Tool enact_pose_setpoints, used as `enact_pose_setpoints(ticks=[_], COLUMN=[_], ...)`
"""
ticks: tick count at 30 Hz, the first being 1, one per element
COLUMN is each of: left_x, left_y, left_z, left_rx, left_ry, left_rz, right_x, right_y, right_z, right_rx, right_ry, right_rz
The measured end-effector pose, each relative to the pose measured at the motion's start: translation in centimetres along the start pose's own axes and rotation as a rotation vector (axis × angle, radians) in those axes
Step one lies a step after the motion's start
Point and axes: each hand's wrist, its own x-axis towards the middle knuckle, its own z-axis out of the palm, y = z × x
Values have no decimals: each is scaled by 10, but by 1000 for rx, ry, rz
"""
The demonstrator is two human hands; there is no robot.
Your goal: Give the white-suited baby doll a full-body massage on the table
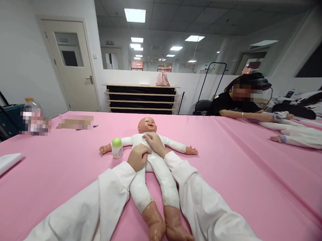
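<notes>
The baby doll (pixel 150 160) lay on its back on the pink table (pixel 255 184), its bare feet close to the near edge and its head pointing to the far edge, arms spread out to both sides. Both hands came in from the near edge in white sleeves. The left hand (pixel 138 157) rested on the doll's belly with the fingers curled in, touching the white suit and gripping nothing that I could see. The right hand (pixel 154 142) lay flat on the chest, just under the chin, fingers loosely spread, also holding nothing.

It looked like the step of rubbing or pressing the doll's trunk. The next stroke would ask for light, even pressure so the doll does not slide.

A small bottle with a green cap (pixel 117 148) stood upright just beside the doll's arm, on the left. At the far right corner another person's arm (pixel 248 115) rested on the table.
</notes>
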Motion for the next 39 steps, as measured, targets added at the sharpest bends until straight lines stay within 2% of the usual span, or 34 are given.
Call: enact_pose_setpoints(ticks=[3,6,8,11,14,16,19,21,23,25,28,30,34,36,39], left_x=[-2,-1,0,1,0,-2,-6,-7,-7,-5,-3,-2,-2,-1,-2], left_y=[0,6,10,12,8,4,0,0,2,4,6,6,7,6,2], left_z=[-1,-4,-5,-6,-4,-3,-1,-1,-2,-2,0,1,1,1,2], left_rx=[12,-47,-101,-132,-87,-26,71,104,76,-13,-164,-212,-183,-170,-170], left_ry=[34,-28,-78,-142,-151,-76,110,171,137,41,-80,-113,-159,-139,-14], left_rz=[122,274,311,278,180,74,-63,-34,80,209,312,289,141,46,-117], right_x=[-5,-6,-4,-1,0,-1,-5,-8,-9,-9,-5,-2,1,0,-2], right_y=[-9,-13,-11,-5,0,0,-4,-7,-8,-7,-5,-4,-6,-6,-7], right_z=[-3,-4,-3,0,1,1,-1,-3,-4,-3,-2,-2,-1,0,1], right_rx=[62,49,-28,-192,-206,-144,-109,-131,-119,-49,0,-83,-310,-383,-412], right_ry=[-148,-337,-362,-234,-88,-31,71,151,173,51,-276,-386,-382,-305,-108], right_rz=[-132,-180,-181,-128,-40,-4,67,85,43,-37,-154,-183,-110,-23,132])
